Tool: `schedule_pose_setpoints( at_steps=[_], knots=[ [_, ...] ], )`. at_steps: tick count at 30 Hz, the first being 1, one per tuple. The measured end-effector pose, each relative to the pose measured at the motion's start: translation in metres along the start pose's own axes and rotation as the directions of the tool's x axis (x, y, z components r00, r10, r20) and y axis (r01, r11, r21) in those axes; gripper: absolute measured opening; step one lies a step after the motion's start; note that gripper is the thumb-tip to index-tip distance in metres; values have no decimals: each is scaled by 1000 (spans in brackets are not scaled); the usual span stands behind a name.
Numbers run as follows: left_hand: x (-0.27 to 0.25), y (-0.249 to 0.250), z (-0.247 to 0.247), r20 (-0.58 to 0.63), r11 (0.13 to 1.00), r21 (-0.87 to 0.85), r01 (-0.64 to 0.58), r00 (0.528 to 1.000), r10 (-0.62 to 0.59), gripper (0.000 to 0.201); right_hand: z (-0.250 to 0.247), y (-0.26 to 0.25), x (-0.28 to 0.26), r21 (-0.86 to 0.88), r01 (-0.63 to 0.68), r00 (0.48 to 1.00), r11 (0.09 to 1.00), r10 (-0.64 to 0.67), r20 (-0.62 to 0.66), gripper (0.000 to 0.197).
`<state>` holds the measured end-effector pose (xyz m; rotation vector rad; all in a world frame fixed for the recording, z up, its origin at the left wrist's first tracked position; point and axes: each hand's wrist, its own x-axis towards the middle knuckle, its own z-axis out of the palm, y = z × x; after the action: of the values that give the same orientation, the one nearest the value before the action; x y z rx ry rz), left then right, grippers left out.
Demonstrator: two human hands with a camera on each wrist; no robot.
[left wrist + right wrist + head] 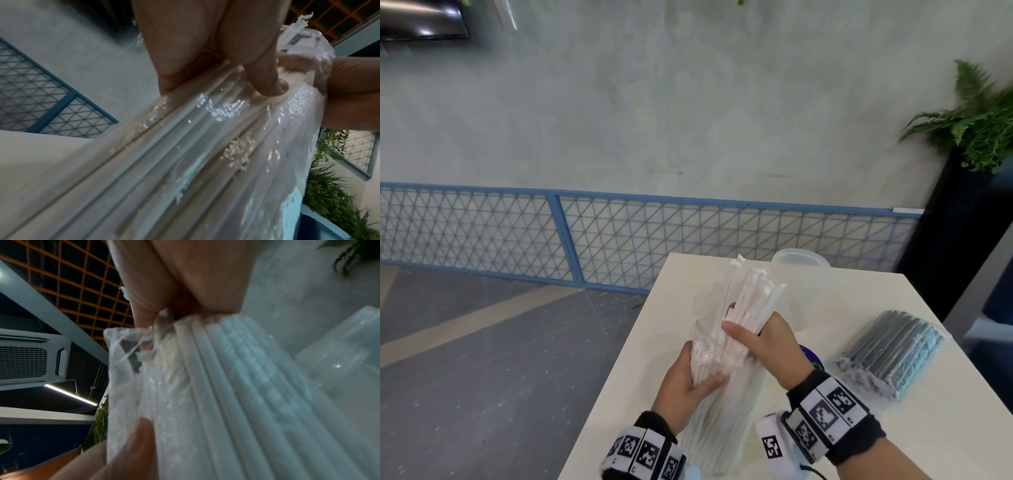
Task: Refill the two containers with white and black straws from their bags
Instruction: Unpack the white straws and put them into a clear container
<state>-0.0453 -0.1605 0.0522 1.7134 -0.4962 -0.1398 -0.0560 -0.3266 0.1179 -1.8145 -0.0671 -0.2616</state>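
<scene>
- Fence (619, 236) of blue mesh runs along the wall at far left, behind everything we handle.
- Left hand (688, 380) wraps our fingers and thumb around the clear bag (722, 411), which stands tilted on the white table (859, 428) near its left edge.
- White straws (753, 294) stick out of the bag's open top, fanned upward.
- Right hand (770, 346) grips that bunch of straws just above the bag mouth, thumb across the front.
- Container (804, 274), clear plastic, stands just behind the straws at the table's back edge; we can't tell if anything is inside.
- Black straws (893, 353) lie in their own sealed bag, flat on the table, well right of both hands.
- Fern (976, 123) on a dark stand sits at far right.
</scene>
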Motion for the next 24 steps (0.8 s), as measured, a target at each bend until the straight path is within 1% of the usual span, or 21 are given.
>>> schedule_pose_setpoints(
  at_steps=[2,3,4,5,7,9,12,14,16,18,19,20,22,24],
  knots=[
    [0,1,0,0,1000,-14,-2,1000,2,45,-3,-1,3,21,-32,997,999,30,71,26],
    [0,1,0,0,1000,-17,-4,1000,4,46,-3,-1,3,-1,-35,992,999,35,125,32],
    [0,1,1,1,1000,-14,-4,1000,5,46,-3,-1,3,-35,-26,984,999,31,174,34],
    [0,0,1,3,1000,-9,-4,1000,4,46,0,1,3,-63,-8,980,998,20,198,30],
    [0,0,1,5,1000,-5,-2,1000,2,46,5,3,1,-69,21,987,997,-9,162,14],
    [1,-1,0,-4,1000,-13,3,1000,-3,45,9,2,2,-14,9,996,1000,-8,86,6],
    [2,-1,0,-12,1000,-9,10,1000,-10,39,4,-8,7,117,-8,1000,993,11,-26,16],
    [2,-3,0,-15,1000,-8,11,1000,-11,38,-2,-18,12,227,13,996,974,7,-87,17],
    [3,-4,1,-28,1000,-12,14,1000,-14,36,-4,-22,13,308,3,995,951,28,-96,21],
    [3,-4,2,-46,1000,-22,9,999,-10,37,0,-15,11,297,-63,995,953,85,-59,42],
    [3,-4,2,-49,1000,-24,3,999,-4,38,4,-8,10,245,-103,993,964,115,-34,53],
    [2,-5,2,-48,1000,-21,-2,999,1,39,9,-3,7,186,-134,990,973,139,-17,57],
    [2,-4,3,-37,1000,-6,-6,999,6,40,18,4,3,136,-153,985,979,161,-54,47],
    [2,-5,3,-38,1000,-4,-4,999,3,36,21,0,3,190,-140,980,972,164,-113,33]
  ],
)
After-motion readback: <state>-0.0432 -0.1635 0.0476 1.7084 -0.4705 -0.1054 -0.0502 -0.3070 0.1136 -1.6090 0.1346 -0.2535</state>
